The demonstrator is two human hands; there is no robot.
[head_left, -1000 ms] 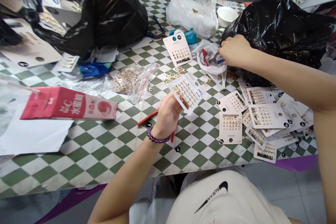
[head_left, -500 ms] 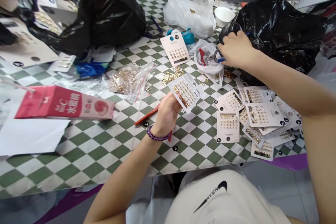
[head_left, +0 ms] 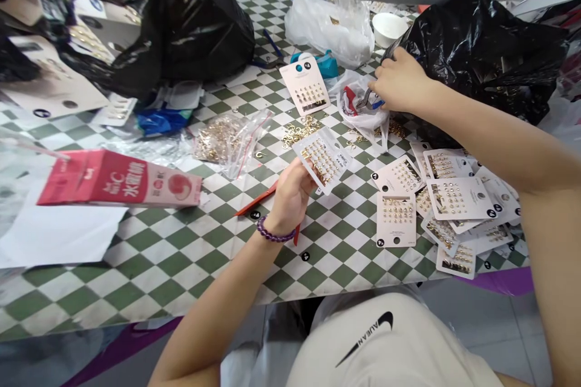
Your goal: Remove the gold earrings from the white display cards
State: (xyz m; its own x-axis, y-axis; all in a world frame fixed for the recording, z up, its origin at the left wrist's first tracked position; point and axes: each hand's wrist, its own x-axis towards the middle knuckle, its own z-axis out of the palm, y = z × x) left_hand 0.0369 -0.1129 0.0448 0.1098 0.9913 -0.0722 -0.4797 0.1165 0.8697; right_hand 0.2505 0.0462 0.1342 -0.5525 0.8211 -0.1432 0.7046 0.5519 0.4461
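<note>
My left hand [head_left: 290,196], with a purple bead bracelet at the wrist, is closed on an earring card [head_left: 323,159] holding rows of small gold earrings and a price sticker. Beneath that hand lies a thin orange tool [head_left: 256,199], partly covered. My right hand [head_left: 399,80] is closed around blue-handled pliers [head_left: 367,99], whose metal jaws point left over a small white plastic bag [head_left: 358,122]. Something red [head_left: 349,98] shows in this bag. Loose gold clasps [head_left: 300,131] lie between the hands, below another earring card [head_left: 305,86].
Several earring cards [head_left: 458,198] are piled at right. Black plastic bags stand at back left [head_left: 204,18] and back right [head_left: 485,54]. A zip bag of gold pieces [head_left: 220,139], a pink drink carton [head_left: 122,178], a white bowl [head_left: 389,28] and a teal tape dispenser [head_left: 327,64] also stand around.
My right hand has moved slightly left with the pliers, whose jaws are now lower against the white bag. My left hand still holds the earring card, and the whole view has shifted slightly.
</note>
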